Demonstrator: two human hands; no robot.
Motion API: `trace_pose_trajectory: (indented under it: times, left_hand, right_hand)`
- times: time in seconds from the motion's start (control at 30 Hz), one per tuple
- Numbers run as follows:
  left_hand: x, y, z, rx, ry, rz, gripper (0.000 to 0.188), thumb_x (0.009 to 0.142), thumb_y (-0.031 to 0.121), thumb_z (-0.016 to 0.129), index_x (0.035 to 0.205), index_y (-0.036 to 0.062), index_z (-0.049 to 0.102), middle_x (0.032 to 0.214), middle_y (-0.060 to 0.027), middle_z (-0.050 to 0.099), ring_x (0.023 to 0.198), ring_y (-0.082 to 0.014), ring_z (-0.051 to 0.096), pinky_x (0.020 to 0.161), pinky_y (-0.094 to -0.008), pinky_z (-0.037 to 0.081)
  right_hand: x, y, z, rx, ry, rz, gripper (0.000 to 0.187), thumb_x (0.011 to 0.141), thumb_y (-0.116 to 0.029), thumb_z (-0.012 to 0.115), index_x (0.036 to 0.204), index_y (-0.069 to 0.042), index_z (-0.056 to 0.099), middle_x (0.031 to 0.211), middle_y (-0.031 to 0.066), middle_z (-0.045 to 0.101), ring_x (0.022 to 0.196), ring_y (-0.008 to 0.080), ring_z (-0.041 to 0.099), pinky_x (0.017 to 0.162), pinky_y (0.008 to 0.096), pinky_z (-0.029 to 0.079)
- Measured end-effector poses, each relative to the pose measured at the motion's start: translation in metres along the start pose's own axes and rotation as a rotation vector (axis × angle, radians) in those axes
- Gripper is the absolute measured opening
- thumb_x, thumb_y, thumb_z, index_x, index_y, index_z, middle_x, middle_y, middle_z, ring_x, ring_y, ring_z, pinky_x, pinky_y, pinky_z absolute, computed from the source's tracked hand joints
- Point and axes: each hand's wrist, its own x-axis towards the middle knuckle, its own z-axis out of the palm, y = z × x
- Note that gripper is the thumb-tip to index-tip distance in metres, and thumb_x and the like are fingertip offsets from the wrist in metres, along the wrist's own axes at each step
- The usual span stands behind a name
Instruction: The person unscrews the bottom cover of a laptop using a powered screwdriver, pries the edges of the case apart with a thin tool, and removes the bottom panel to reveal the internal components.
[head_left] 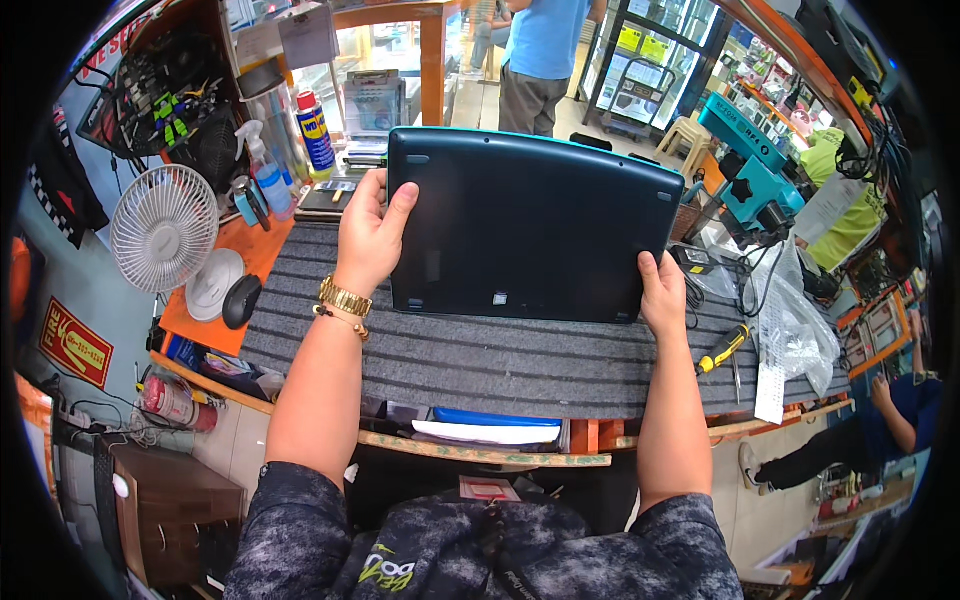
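Note:
A dark, closed laptop (535, 230) is held up above the grey striped mat (480, 365), its flat underside with small corner feet turned toward me. My left hand (375, 235) grips its left edge, thumb lying on the underside and fingers behind. On the lower right edge, my right hand (662, 292) is closed, its thumb in front; its other fingers are partly hidden. A yellow and black screwdriver (724, 348) lies on the mat to the right of my right hand, beside a thin metal tool (738, 382).
At left are a white fan (165, 228), a black mouse (241, 302), a spray bottle (268, 178) and a blue spray can (315, 137). Clear plastic wrapping (808, 335), a black adapter (695, 260) and a teal stand-mounted device (750, 175) are at right. A person (545, 50) stands beyond the bench.

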Motion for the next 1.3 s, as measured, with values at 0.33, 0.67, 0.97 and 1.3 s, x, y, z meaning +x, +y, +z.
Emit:
trace_pose_trajectory:
  times: [0.33, 0.67, 0.97, 1.3]
  left_hand:
    - [-0.012, 0.007, 0.003, 0.063, 0.043, -0.066, 0.033, 0.118, 0.033, 0.073, 0.126, 0.0010, 0.070, 0.109, -0.0045, 0.079, 0.096, -0.0083, 0.070, 0.086, -0.0287, 0.058]
    - [-0.022, -0.019, -0.001, 0.863, -0.222, -0.433, 0.065, 0.111, 0.057, 0.067, 0.110, -0.0083, 0.075, 0.111, -0.0360, 0.079, 0.111, -0.0531, 0.076, 0.097, -0.0558, 0.059]
    - [-0.033, -0.038, 0.006, 0.988, -0.287, -0.410, 0.064, 0.110, 0.057, 0.068, 0.105, -0.0059, 0.078, 0.105, -0.0342, 0.080, 0.104, -0.0520, 0.078, 0.094, -0.0574, 0.061]
    - [-0.032, -0.003, 0.012, 1.147, -0.383, -0.379, 0.059, 0.096, 0.057, 0.084, 0.096, -0.0012, 0.086, 0.099, -0.0283, 0.083, 0.097, -0.0465, 0.081, 0.087, -0.0545, 0.064]
  right_hand:
    - [-0.012, -0.010, -0.003, -0.062, -0.020, 0.058, 0.046, 0.121, -0.040, 0.066, 0.131, 0.004, 0.076, 0.117, 0.0047, 0.081, 0.104, 0.0108, 0.072, 0.094, 0.0290, 0.058]
    - [-0.018, -0.036, 0.008, -0.469, -0.146, 0.565, 0.061, 0.111, -0.057, 0.074, 0.106, 0.003, 0.072, 0.074, 0.0077, 0.070, 0.048, 0.0150, 0.062, 0.039, 0.0353, 0.044]
    - [-0.016, -0.027, 0.009, -1.000, -0.120, 0.403, 0.086, 0.098, -0.072, 0.076, 0.103, 0.013, 0.077, 0.102, 0.0383, 0.079, 0.103, 0.0509, 0.080, 0.095, 0.0543, 0.062]
    - [-0.024, -0.039, 0.007, -1.124, -0.023, 0.373, 0.062, 0.098, -0.065, 0.080, 0.107, -0.003, 0.082, 0.109, 0.0259, 0.083, 0.108, 0.0459, 0.081, 0.095, 0.0552, 0.063]
